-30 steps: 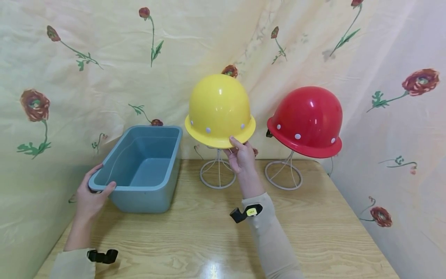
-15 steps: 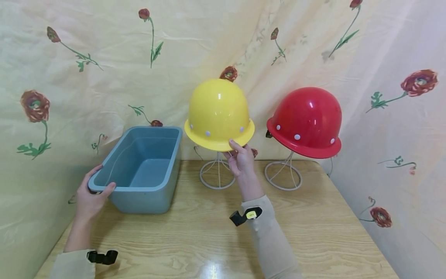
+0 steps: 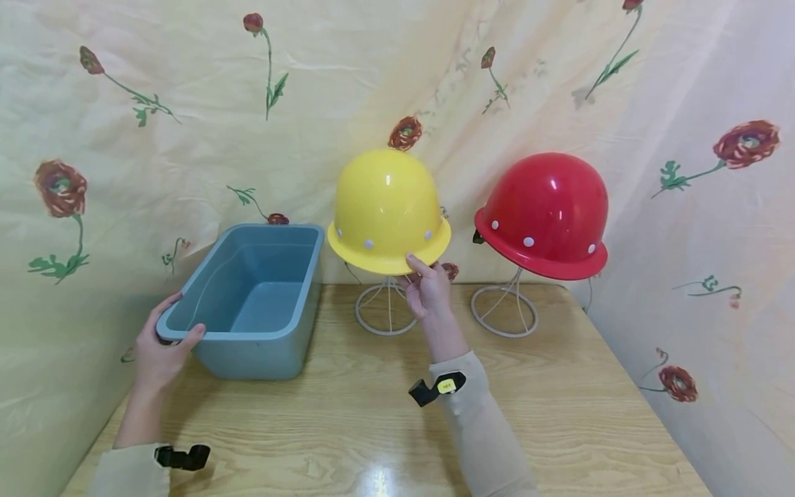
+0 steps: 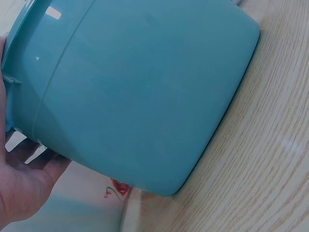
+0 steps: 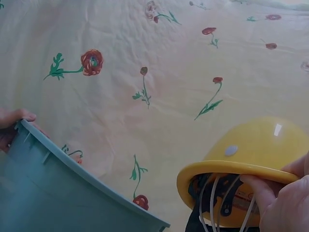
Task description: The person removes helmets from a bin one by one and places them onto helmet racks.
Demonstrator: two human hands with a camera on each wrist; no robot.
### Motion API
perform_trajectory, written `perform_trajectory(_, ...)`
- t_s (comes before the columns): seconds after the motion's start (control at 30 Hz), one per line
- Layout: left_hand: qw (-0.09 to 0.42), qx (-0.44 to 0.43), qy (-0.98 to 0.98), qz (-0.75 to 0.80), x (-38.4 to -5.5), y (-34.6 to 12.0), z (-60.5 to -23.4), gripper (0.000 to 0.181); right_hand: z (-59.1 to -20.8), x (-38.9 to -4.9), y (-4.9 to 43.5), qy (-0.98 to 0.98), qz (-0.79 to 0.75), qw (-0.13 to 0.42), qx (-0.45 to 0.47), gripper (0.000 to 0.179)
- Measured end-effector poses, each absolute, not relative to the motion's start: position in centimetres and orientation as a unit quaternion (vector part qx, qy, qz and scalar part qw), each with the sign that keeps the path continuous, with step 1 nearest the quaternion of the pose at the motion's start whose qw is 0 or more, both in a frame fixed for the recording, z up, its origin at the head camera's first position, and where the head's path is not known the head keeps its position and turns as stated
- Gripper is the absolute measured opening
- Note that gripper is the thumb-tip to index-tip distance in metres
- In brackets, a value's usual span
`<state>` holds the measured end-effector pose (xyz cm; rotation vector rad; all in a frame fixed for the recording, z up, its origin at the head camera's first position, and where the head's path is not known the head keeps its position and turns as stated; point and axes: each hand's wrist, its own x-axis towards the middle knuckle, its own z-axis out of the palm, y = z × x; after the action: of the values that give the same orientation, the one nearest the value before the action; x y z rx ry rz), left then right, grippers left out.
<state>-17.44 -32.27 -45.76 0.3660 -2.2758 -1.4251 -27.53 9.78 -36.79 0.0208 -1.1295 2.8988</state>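
Observation:
A yellow hard hat (image 3: 386,214) sits over a white wire stand (image 3: 386,330) at the back middle of the table. My right hand (image 3: 428,290) pinches its front brim, thumb on top and fingers beneath. The right wrist view shows the stand's wires and a dark inner harness (image 5: 227,193) under the brim. To the left, a blue-grey plastic tub (image 3: 251,355) stands on the table. My left hand (image 3: 160,352) grips its near left corner, the thumb over the rim; in the left wrist view the fingers (image 4: 55,166) reach around the tub's outside.
A red hard hat (image 3: 549,214) rests tilted on a second wire stand (image 3: 504,335) at the back right. Behind the wooden table (image 3: 348,421) hangs a pale flowered cloth (image 3: 186,69), which also runs along both sides.
My right hand has lowered the yellow hard hat a little toward its stand. The left hand, the tub and the red hard hat have stayed in place.

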Motion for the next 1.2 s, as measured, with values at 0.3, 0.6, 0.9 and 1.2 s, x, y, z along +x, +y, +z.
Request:
perform_trajectory(0.3, 0.219, 0.140, -0.811, -0.524, -17.9, -32.4, -45.9, 0.078, -37.7, -27.6, 9.5, -0.358, 0.934, 0.018, -0.001, 0.029)
perform_trajectory(0.6, 0.228, 0.135, -0.805, -0.532, -18.0, -32.3, -45.8, 0.077, -38.2, -27.6, 9.2, -0.375, 0.926, 0.043, -0.001, 0.021)
perform_trajectory(0.9, 0.252, 0.129, -0.801, -0.528, -17.6, -32.3, -46.1, 0.074, -38.8, -27.4, 9.4, -0.411, 0.911, 0.038, 0.013, 0.024)
perform_trajectory(1.2, 0.260, 0.143, -0.797, -0.525, -18.1, -31.8, -46.2, 0.074, -39.1, -27.4, 9.5, -0.423, 0.905, 0.031, 0.031, 0.027)
